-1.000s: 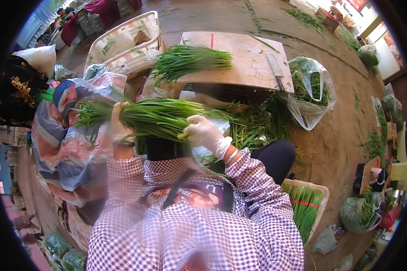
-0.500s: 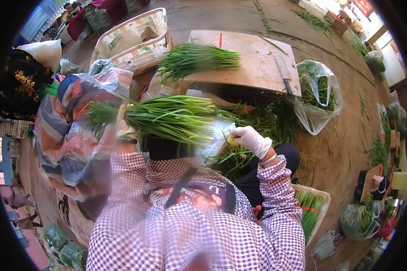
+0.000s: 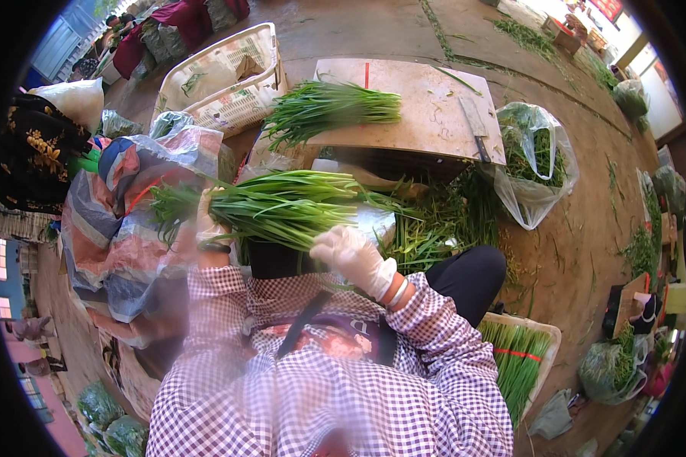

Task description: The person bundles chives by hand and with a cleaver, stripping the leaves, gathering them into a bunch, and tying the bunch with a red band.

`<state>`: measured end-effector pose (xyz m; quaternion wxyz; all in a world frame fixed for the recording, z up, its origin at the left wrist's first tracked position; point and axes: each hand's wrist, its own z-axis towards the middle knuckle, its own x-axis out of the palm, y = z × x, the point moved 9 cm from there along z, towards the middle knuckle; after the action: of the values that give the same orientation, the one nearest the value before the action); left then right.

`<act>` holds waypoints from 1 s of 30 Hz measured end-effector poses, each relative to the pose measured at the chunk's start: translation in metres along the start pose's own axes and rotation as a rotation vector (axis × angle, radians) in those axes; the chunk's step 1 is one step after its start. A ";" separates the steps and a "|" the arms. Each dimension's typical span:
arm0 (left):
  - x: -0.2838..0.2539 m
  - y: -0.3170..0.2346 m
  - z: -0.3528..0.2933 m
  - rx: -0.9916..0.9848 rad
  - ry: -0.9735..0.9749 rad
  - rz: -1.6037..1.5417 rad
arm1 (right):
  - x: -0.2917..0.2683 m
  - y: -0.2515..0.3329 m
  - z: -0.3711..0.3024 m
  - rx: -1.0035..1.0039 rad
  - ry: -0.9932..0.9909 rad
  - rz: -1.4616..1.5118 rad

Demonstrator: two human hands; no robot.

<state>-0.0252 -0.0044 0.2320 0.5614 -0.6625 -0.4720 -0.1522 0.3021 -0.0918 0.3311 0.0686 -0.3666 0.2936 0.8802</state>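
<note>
My left hand [image 3: 209,222], in a pale glove, is closed round a bunch of garlic chives [image 3: 290,199] held across my lap, stem ends to the right. My right hand [image 3: 352,259], in a white glove, has its fingers curled together at the lower edge of the stems. What it pinches there is hidden. Beyond my hands, a second bunch of garlic chives [image 3: 335,107] lies on a low wooden board [image 3: 427,99]. A knife [image 3: 474,123] with a dark handle rests near the board's right edge.
Loose leaves [image 3: 442,221] are heaped below the board. A clear plastic bag [image 3: 537,152] of greens stands to the right, and a white plastic crate [image 3: 229,84] at the far left. Near my right elbow is a crate of tied chives [image 3: 514,354]. A striped sack [image 3: 122,221] lies at left.
My right hand has moved left, from above the loose leaves to the stem ends of the held bunch. The left hand stays round the bunch.
</note>
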 end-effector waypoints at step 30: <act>-0.050 0.015 0.032 -0.119 0.186 -0.074 | -0.053 -0.234 -0.168 1.085 0.423 -0.248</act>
<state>-0.0487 0.0029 0.1761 0.5566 -0.6596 -0.4323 -0.2613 0.5210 0.0096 0.1638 0.2885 -0.4783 0.6635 0.4978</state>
